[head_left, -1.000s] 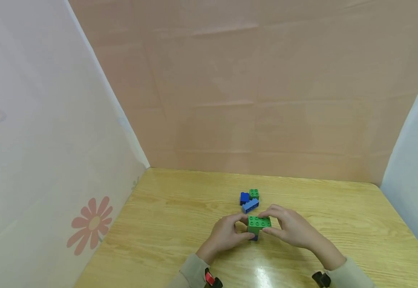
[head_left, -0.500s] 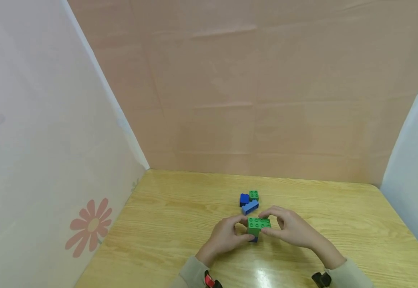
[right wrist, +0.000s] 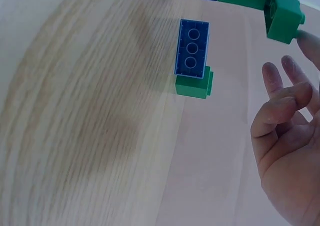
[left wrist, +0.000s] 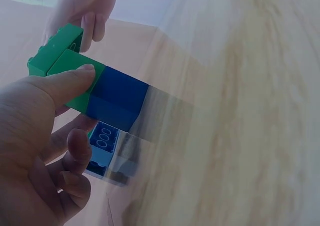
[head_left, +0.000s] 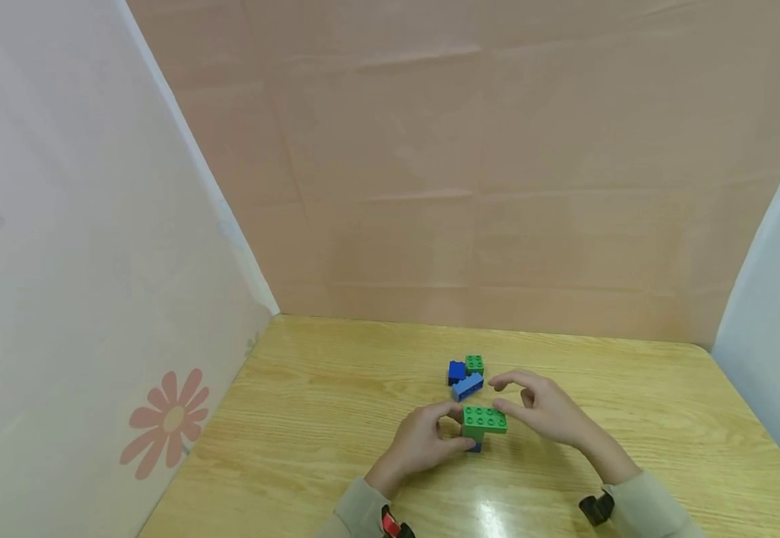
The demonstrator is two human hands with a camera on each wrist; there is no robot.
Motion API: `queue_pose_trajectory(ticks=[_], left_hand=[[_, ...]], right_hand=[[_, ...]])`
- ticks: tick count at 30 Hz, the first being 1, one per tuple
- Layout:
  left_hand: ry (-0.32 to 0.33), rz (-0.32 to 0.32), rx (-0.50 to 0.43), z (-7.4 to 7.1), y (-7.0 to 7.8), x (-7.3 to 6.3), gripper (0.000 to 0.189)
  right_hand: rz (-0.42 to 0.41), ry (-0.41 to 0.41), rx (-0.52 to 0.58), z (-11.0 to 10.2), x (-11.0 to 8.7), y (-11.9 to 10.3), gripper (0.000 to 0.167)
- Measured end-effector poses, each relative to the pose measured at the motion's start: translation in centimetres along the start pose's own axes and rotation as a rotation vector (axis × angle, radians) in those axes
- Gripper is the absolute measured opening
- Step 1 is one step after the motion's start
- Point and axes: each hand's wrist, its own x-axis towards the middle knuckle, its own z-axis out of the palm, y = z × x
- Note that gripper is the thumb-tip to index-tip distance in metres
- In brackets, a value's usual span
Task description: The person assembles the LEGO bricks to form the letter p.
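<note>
My left hand (head_left: 422, 441) grips a small stack of toy building bricks standing on the table, its thumb pressing the middle green brick (left wrist: 70, 61). Beneath that brick sits a dark blue brick (left wrist: 117, 96). Capping the stack is a longer green brick (head_left: 484, 420) with studs up, jutting out to the right past the bricks below. My right hand (head_left: 548, 409) is at the overhanging end, fingers loosely bent and holding nothing. Its thumb tip lies at that brick's far right corner; whether it touches is unclear in the head view.
Behind the stack lie a light blue brick (head_left: 467, 386) tipped on its side, a dark blue brick (head_left: 456, 372) and a green brick (head_left: 474, 364), close together. The wooden table (head_left: 336, 373) meets a tan sheet (head_left: 390, 224) at the back and white sheets on both sides.
My right hand has let go of the long green top brick, its fingers lifting up and away. The left hand and stack have stayed in place.
</note>
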Motion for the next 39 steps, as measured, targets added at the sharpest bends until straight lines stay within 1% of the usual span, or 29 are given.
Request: queue_pose_trajectory(ticks=[5,13,20,24,30,35,39], left_hand=[[0.001,0.017,0.007,0.0,-0.1,0.0,0.031],[-0.007,0.022,-0.004,-0.1,-0.1,0.0,0.03],[-0.015,0.019,-0.008,-0.1,0.0,0.0,0.031],[-0.016,0.01,-0.012,-0.2,0.2,-0.1,0.032],[-0.021,0.002,-0.006,-0.3,0.4,-0.1,0.031],[-0.019,-0.002,-0.008,-0.3,0.5,0.0,0.029],[-0.014,0.005,-0.001,-0.2,0.3,0.0,0.029]], right_hand=[[0.008,0.032,-0.002,0.1,0.9,0.4,0.029],[0.053,0.067,-0.007,0.3,2.9,1.2,0.036],[0.12,0.06,-0.005,0.5,4.1,2.7,0.039],[0.143,0.063,0.006,0.9,4.6,3.7,0.041],[0.174,0.075,-0.02,1.5,5.2,4.9,0.048],[0.222,0.055,-0.007,2.1,5.9,5.5,0.052],[0.217,0.045,-0.013,2.4,6.3,5.6,0.05]])
